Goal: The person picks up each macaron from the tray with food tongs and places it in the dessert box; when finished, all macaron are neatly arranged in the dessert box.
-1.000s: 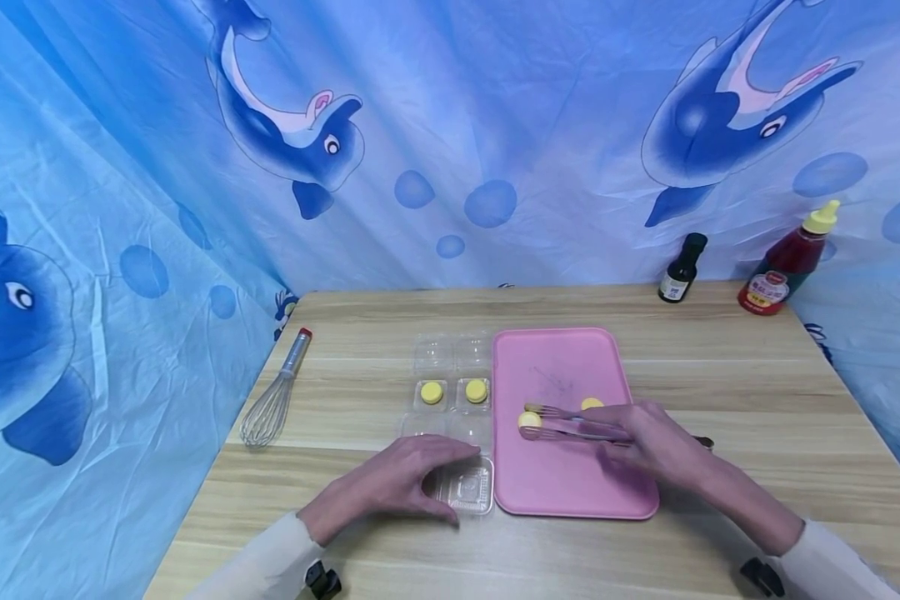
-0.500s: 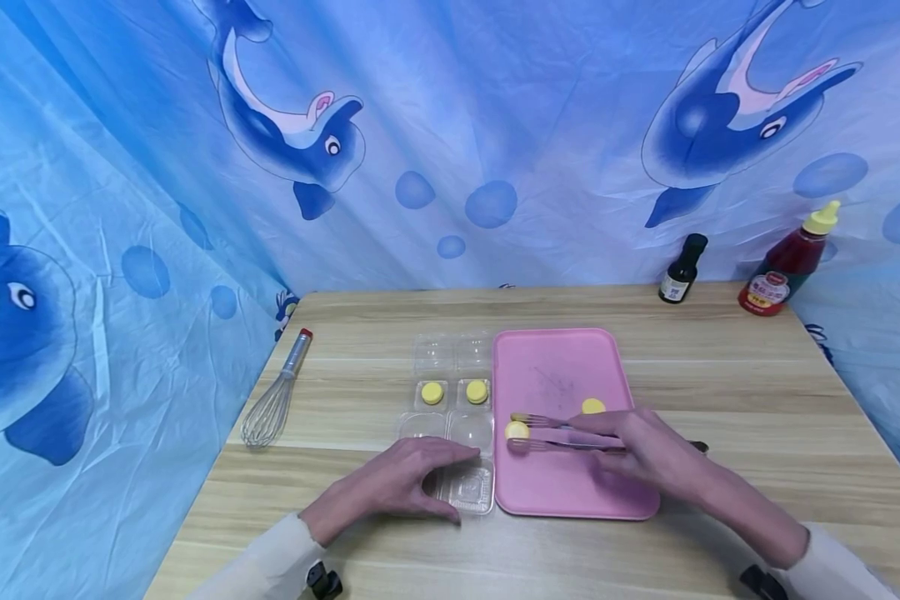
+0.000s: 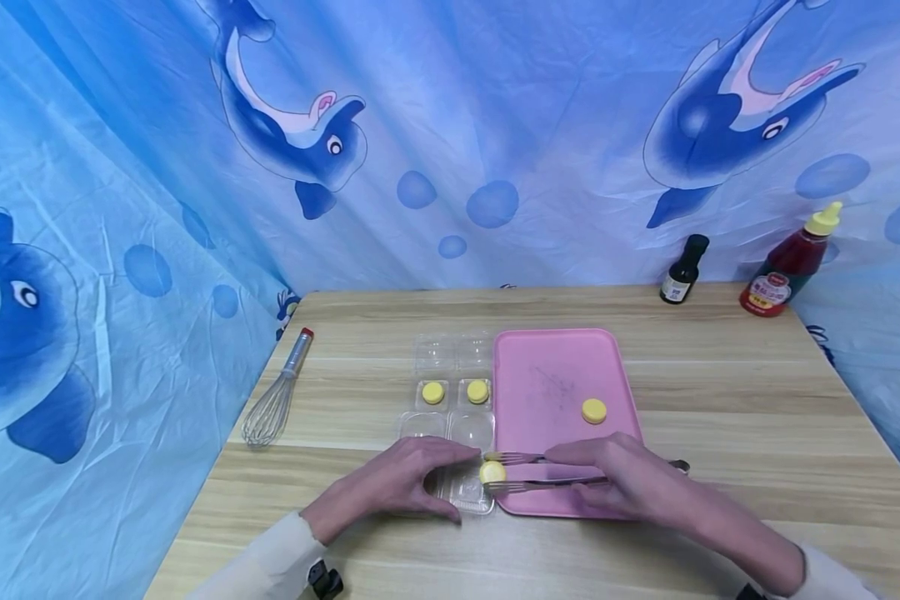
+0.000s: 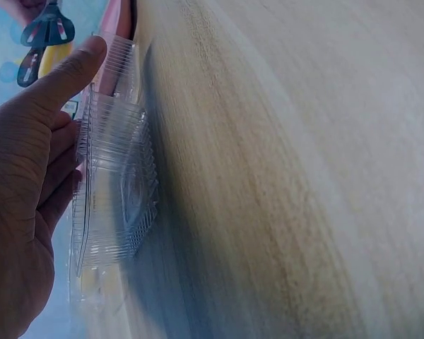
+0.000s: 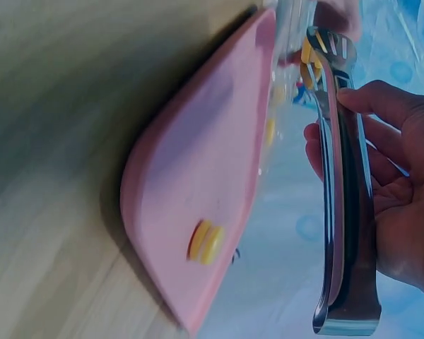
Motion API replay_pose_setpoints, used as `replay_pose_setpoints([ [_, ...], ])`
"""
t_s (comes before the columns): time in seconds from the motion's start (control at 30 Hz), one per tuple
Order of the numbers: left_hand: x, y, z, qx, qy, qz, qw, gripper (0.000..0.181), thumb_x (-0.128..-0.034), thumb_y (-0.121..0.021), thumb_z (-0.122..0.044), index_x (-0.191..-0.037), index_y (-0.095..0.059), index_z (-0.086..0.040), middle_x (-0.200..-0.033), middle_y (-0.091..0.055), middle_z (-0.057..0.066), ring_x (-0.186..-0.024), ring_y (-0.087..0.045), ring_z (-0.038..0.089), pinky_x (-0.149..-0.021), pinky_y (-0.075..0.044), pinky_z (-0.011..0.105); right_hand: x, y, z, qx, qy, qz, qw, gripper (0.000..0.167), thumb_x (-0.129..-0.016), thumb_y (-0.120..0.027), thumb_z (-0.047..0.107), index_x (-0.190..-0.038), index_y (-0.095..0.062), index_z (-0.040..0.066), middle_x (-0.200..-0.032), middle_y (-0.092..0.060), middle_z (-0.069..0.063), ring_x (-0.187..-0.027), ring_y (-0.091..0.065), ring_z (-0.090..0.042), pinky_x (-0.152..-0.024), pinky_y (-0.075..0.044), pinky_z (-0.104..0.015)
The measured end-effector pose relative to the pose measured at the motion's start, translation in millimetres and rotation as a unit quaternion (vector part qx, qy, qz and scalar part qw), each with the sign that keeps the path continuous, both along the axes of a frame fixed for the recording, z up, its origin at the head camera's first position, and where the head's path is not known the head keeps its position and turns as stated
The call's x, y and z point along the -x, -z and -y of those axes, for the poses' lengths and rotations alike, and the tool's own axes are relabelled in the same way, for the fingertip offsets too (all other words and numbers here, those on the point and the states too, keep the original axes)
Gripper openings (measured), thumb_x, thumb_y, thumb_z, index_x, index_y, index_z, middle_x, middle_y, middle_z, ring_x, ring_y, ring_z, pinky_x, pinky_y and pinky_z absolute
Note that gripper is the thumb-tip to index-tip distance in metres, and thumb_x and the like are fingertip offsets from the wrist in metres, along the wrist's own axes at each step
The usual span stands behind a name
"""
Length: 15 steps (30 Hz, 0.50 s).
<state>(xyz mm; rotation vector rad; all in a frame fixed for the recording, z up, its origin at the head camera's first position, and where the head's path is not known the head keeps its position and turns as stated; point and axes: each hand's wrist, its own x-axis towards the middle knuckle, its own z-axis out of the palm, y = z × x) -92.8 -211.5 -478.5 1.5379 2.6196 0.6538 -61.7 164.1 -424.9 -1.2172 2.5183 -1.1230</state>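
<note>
Right hand (image 3: 630,475) grips silver metal tongs (image 5: 350,314), whose tips hold a round, yellow, sandwich-like disc (image 3: 492,473) by the near-left corner of a rectangular pink tray (image 3: 547,358), where its left edge meets a clear plastic container (image 3: 471,497). Left hand (image 3: 401,477), thumb and fingers spread apart, is at that container. Another yellow disc (image 3: 594,411) lies near the tray's right edge.

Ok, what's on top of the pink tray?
One yellow macaron rests on the pink tray. A second macaron, held in the tongs, appears over its left edge. In the head view, the right grip covers part of its near end.
</note>
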Motion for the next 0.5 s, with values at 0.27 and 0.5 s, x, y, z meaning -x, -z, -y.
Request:
replay_pose_setpoints([
  [0.27, -1.4, -0.8, 0.2, 0.003, 0.000, 0.001, 1.0000, 0.090, -0.0771, -0.091, -0.055, -0.150, -0.060, -0.011, -0.146, -0.066, 0.000, -0.131, -0.063, 0.015, -0.115, -0.049, 0.035, -8.4, 11.5, 16, 0.010, -0.013, -0.019, 0.9997, 0.045, -0.089, -0.082, -0.002, -0.127, -0.074, 0.019, -0.117, -0.077, 0.007, -0.100, -0.070, -0.006, -0.080, -0.065, -0.032],
  [0.5, -1.3, -2.2, -0.7, 0.012, -0.005, 0.003, 0.9999, 0.090, -0.0773, -0.090, -0.057, -0.150, -0.060, -0.013, -0.146, -0.065, 0.000, -0.131, -0.063, 0.015, -0.115, -0.049, 0.036, -10.3, 17.1, 31, 0.000, -0.008, -0.050, 0.9987, 0.048, -0.085, -0.082, -0.004, -0.127, -0.075, 0.018, -0.114, -0.077, 0.010, -0.098, -0.071, -0.005, -0.082, -0.064, -0.030],
])
